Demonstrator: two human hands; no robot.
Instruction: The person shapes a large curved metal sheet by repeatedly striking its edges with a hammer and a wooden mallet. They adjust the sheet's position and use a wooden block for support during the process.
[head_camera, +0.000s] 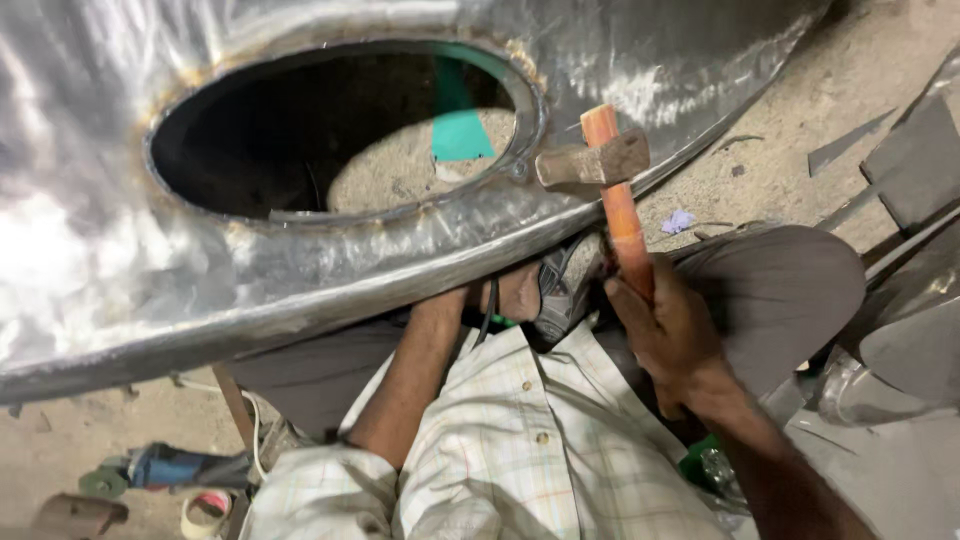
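Gripping the orange-handled steel hammer (612, 170) at centre-right, the right hand (672, 330) risked denting the shiny sheet-metal shell (120, 250); the left hand (450, 300), beneath its rim, grip untellable, could get struck.

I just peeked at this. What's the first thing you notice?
A huge shiny metal tank fills the top and left, with a big oval hole in it. Right of the hole, the right hand holds up a hammer with an orange handle. The left arm reaches under the tank.
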